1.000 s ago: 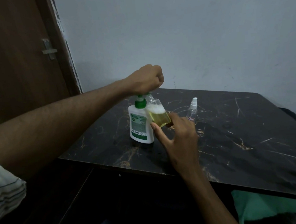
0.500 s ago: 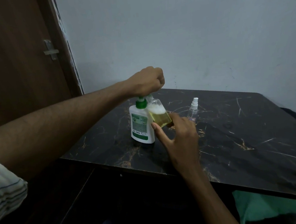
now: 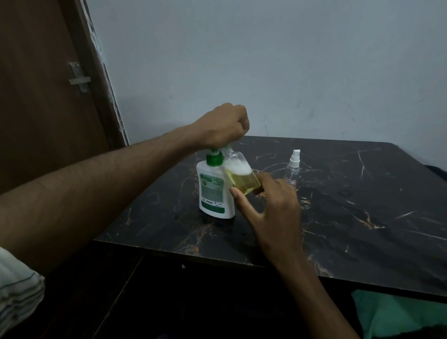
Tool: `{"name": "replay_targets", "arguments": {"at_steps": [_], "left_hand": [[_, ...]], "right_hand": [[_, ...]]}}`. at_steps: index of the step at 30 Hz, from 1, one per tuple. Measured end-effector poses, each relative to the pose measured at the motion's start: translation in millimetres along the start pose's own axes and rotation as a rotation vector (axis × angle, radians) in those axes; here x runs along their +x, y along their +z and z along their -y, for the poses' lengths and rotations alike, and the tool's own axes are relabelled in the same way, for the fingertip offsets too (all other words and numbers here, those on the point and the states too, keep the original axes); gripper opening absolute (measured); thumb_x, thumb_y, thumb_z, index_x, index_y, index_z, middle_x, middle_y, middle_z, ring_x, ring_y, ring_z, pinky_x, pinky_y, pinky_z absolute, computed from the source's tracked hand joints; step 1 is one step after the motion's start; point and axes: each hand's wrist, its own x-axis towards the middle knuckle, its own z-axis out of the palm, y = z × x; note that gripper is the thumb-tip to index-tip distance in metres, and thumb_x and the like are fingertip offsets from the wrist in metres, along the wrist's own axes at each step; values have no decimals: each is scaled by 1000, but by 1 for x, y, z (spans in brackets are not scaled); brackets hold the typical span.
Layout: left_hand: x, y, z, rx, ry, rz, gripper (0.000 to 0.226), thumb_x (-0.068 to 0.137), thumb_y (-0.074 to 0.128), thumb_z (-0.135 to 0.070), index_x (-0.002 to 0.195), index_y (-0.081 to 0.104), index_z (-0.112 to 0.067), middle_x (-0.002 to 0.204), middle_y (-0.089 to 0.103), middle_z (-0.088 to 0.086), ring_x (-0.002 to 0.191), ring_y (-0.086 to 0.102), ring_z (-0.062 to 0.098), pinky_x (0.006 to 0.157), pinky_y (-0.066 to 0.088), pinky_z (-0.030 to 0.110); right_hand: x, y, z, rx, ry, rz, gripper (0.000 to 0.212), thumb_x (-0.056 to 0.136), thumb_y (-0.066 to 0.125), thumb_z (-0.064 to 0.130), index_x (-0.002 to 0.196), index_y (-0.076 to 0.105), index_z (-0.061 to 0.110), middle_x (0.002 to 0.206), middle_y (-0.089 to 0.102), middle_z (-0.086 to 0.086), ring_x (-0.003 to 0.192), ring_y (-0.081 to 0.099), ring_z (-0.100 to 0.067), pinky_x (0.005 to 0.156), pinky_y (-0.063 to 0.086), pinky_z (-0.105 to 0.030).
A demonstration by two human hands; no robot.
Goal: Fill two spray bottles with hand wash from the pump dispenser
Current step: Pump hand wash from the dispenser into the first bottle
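bare forearms, striped white sleeve (image 3: 11, 284)

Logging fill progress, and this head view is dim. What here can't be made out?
- Pump nozzle and bottle mouth: hidden under the left hand.
- Dispenser label text: too small, dim.
- Capped spray bottle: contents unclear, clear plastic on dark table.

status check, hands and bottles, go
Left hand fisted on pump dispenser head. Right hand holds tilted spray bottle at the nozzle, part full, foam on top. Second spray bottle capped, looks empty, standing clear.
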Motion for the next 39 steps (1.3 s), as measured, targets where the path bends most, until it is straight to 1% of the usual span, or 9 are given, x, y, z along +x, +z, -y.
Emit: {"name": "replay_targets", "arguments": {"at_steps": [2, 5, 10, 15, 20, 24, 30, 34, 39], "left_hand": [[1, -2, 0, 0, -15, -11, 6, 52, 41, -14, 50, 35, -16, 45, 34, -4, 52, 30, 18, 60, 30, 35], [2, -4, 0, -27, -59, -31, 8, 54, 40, -14, 48, 40, -19, 42, 47, -6, 52, 38, 13, 61, 34, 31], [0, 1, 0, -21, -63, -26, 11, 57, 41, -16, 52, 40, -25, 55, 39, -12, 56, 38, 10, 64, 33, 32], [1, -4, 0, -19, -36, -32, 7, 51, 40, -15, 47, 35, -18, 46, 36, -6, 52, 34, 17, 61, 33, 32], [1, -2, -3, -32, -54, -13, 11, 56, 41, -15, 50, 38, -24, 51, 37, -13, 53, 37, 8, 60, 32, 29], [1, 1, 0, -6, -20, -1, 11, 52, 42, -14, 48, 32, -19, 47, 32, -4, 52, 27, 18, 60, 29, 34], [2, -2, -2, -15, -19, -7, 6, 52, 41, -13, 49, 35, -14, 49, 35, 1, 53, 31, 20, 60, 31, 35], [-3, 0, 0, -74, -81, -21, 26, 65, 46, -5, 50, 38, -25, 54, 37, -10, 54, 36, 9, 64, 33, 31], [-1, -7, -5, -65, -82, -20, 12, 57, 41, -14, 48, 41, -23, 49, 41, -10, 55, 40, 9, 63, 35, 31]], "right_hand": [[0, -1, 1, 3, 0, -7, 37, 94, 66, 54, 110, 65, 21, 92, 58, 14, 86, 39, 1, 81, 44, -33], [0, -1, 1, 4, 4, 0, 38, 94, 64, 56, 110, 65, 22, 92, 58, 14, 86, 39, 2, 82, 44, -33], [0, -1, -1, -10, 11, 10, 37, 94, 64, 55, 110, 65, 22, 93, 60, 12, 87, 38, 2, 83, 45, -33], [1, -2, 2, 3, 2, -6, 37, 93, 66, 54, 109, 66, 21, 92, 61, 10, 86, 35, 4, 80, 46, -34], [1, 0, -1, -3, 6, 1, 38, 93, 64, 55, 110, 66, 21, 95, 64, 8, 87, 35, 5, 81, 48, -35], [0, 0, 0, -4, 14, 3, 40, 94, 61, 57, 110, 65, 21, 93, 61, 10, 86, 36, 3, 83, 47, -35], [0, 1, -2, -9, 22, -1, 43, 93, 59, 60, 111, 65, 21, 93, 64, 8, 87, 35, 4, 83, 43, -31], [0, 2, -2, -8, 16, -7, 41, 92, 63, 58, 110, 65, 21, 95, 65, 7, 87, 33, 5, 82, 41, -30], [1, 1, -1, -2, 10, -10, 43, 93, 60, 59, 111, 65, 20, 94, 64, 9, 87, 32, 7, 84, 38, -28]]}}
